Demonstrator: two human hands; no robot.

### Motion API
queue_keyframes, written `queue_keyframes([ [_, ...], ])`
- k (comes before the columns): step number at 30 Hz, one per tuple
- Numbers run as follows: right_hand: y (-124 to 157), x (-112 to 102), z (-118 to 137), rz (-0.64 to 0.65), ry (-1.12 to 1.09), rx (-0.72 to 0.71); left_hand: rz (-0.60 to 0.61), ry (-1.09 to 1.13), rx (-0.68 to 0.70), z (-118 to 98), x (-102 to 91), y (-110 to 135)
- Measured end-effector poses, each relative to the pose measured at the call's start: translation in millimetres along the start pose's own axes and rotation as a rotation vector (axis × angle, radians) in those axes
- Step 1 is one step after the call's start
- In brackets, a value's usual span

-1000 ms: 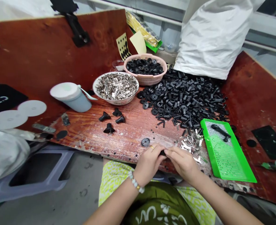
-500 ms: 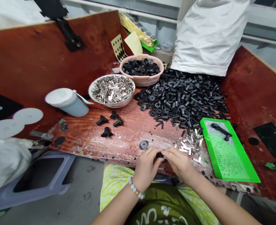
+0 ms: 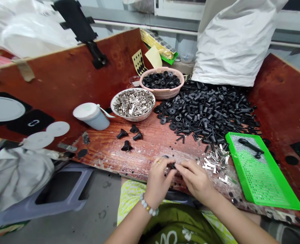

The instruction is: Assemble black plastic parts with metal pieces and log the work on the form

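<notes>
Close to the table's front edge, my left hand point(image 3: 160, 178) and my right hand point(image 3: 195, 178) meet around a small black plastic part point(image 3: 173, 165). Fingers of both hands pinch it and cover most of its shape. Just behind my left fingers, a black round disc point(image 3: 166, 156) lies on the table, largely hidden by that hand. Loose silver metal clips point(image 3: 216, 158) lie to the right of my right hand. Several black funnel-shaped pieces point(image 3: 127, 146) stand or lie farther left on the wood.
A white bowl point(image 3: 133, 118) of metal clips and a pink basket point(image 3: 162, 94) of black parts stand at the back. Beside them spreads a heap of black parts point(image 3: 203, 105). A green tray point(image 3: 264, 189) lies at right, a lidded cup point(image 3: 95, 118) at left.
The camera view has shifted, so the table's contents appear farther right and lower. Both hands stay together on the small black part; my left fingers now cover more of the disc behind them.
</notes>
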State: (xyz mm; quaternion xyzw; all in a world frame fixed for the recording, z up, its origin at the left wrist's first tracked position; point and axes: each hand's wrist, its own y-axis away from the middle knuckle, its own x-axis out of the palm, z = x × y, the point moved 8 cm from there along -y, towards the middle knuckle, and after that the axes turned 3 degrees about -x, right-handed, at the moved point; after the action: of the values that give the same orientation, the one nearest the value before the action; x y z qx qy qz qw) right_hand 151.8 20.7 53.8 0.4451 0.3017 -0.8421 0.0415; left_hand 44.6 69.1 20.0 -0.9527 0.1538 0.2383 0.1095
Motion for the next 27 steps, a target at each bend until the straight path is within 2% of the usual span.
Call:
queue_keyframes([
  [3, -2, -12, -14, -0.041, 0.024, 0.070, -0.068, -0.049, -0.039, 15, -21.4, -12],
  [7, 0, -35, -55, -0.087, 0.140, 0.191, -0.173, -0.198, -0.136, 52, -54.8, -27],
  [12, 1, -49, -113, 0.009, 0.321, 0.348, -0.170, -0.402, -0.122, 74, -59.2, -33],
  [17, -20, -51, -130, 0.106, 0.445, 0.366, -0.165, -0.341, -0.112, 75, -60.8, -23],
  [19, -26, -49, -133, 0.186, 0.538, 0.387, -0.218, -0.325, -0.125, 71, -68.0, -11],
  [22, -25, -44, -139, 0.302, 0.659, 0.450, -0.326, -0.341, -0.089, 57, -75.8, 11],
  [25, -19, -42, -141, 0.325, 0.736, 0.522, -0.350, -0.314, -0.036, 45, -71.5, 26],
  [27, -17, -37, -139, 0.332, 0.777, 0.548, -0.360, -0.289, -0.049, 44, -68.5, 29],
])
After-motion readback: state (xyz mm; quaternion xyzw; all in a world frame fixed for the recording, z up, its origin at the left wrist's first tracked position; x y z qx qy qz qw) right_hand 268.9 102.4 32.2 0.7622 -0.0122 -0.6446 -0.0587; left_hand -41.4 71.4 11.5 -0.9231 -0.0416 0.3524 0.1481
